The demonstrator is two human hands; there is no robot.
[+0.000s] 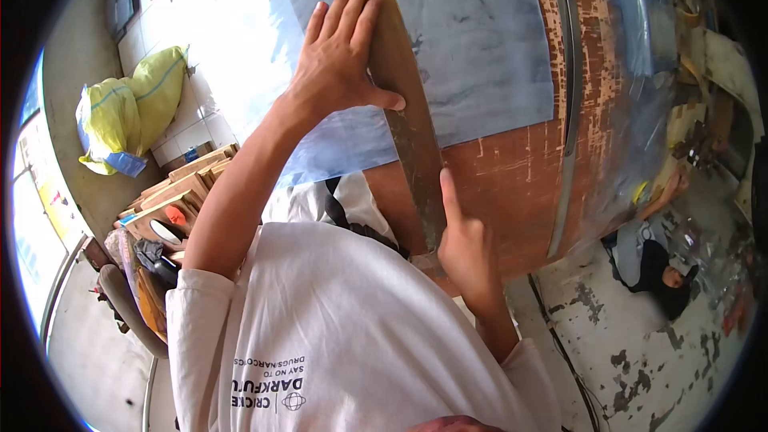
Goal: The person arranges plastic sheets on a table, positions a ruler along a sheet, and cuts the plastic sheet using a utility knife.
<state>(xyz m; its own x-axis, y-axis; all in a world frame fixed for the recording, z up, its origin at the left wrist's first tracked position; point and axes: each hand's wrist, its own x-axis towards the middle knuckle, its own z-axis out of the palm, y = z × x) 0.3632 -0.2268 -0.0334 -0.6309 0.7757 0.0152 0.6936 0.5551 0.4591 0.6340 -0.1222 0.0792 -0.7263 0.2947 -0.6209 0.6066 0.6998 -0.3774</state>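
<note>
My left hand [334, 60] lies flat on a wooden bar [412, 128], its fingers spread toward the far end and its thumb across the bar. Under the bar is a thin bluish sheet [488, 56], spread over a reddish-brown board [504, 176] with a scratched surface. My right hand [466, 244] is beside the bar's near end. Its index finger stretches along the bar's right edge, near the sheet's lower border, while the other fingers are curled. What those curled fingers hold, if anything, is hidden.
A metal strip [572, 72] crosses the board's right side, with clear plastic [640, 112] beyond. Another person [660, 272] is low at the right. Wood pieces [188, 184] and a yellow sack [132, 108] are at the left. A dark cable [552, 324] runs along the floor.
</note>
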